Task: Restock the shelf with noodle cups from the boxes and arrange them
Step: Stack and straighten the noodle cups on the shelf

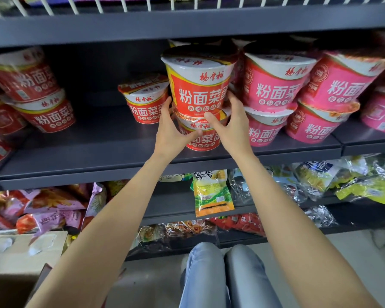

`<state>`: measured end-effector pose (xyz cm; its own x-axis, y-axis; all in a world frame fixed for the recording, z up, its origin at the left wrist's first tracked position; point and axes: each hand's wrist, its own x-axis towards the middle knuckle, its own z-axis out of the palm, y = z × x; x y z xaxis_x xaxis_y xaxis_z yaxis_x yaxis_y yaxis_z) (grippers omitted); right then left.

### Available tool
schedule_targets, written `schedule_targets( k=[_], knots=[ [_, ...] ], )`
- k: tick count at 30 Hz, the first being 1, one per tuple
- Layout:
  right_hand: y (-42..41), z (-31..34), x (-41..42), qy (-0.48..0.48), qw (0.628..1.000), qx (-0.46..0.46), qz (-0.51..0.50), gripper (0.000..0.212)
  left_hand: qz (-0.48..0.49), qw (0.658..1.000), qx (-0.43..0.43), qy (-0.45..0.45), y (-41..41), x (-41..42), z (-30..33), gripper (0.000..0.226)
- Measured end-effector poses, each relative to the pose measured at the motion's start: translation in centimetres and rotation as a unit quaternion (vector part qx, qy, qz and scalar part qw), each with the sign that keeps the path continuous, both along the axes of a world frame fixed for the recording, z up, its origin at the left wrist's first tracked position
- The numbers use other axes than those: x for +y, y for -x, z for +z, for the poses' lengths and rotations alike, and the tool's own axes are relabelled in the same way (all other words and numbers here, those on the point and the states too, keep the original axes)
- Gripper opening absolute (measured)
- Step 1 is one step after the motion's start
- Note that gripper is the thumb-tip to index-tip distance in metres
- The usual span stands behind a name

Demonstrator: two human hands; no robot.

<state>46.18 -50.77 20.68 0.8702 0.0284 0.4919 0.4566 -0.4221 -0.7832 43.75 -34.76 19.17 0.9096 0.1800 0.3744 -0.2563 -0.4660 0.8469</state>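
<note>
A red noodle cup [198,85] stands stacked on a second red cup [200,138] on the grey shelf [98,156]. My left hand [171,132] holds the stack from the left, fingers up along the upper cup's base and thumb across the lower cup. My right hand [229,123] grips the stack from the right, thumb on the seam between the two cups. Another red cup [146,101] stands further back to the left. Red cups [42,103] are stacked at the far left.
Pink noodle cups [276,85] are stacked two high right of my hands, close against the held stack. Snack bags [211,194] fill the lower shelves. An open cardboard box [20,256] sits at the lower left. My knees [222,274] are below.
</note>
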Motion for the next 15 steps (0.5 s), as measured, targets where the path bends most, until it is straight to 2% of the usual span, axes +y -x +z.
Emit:
schedule_targets(
  k=[3,5,10,15],
  knots=[
    [0.7,-0.2,-0.7,0.017,1.000,0.005,-0.014,0.085,-0.069,0.992,0.014,0.105,-0.4,1.3,1.8,0.110],
    [1.5,-0.9,-0.7,0.020,0.999,0.008,-0.042,0.087,-0.069,0.988,0.025,0.132,-0.8,1.9,3.4,0.113],
    [1.8,-2.0,0.6,-0.092,0.995,0.038,0.019,0.091,-0.039,0.998,0.009,0.039,-1.6,0.3,4.8,0.109],
    [1.2,-3.3,1.5,-0.105,0.994,0.030,0.005,0.100,-0.019,1.000,0.003,0.000,-1.9,-0.1,4.4,0.115]
  ],
)
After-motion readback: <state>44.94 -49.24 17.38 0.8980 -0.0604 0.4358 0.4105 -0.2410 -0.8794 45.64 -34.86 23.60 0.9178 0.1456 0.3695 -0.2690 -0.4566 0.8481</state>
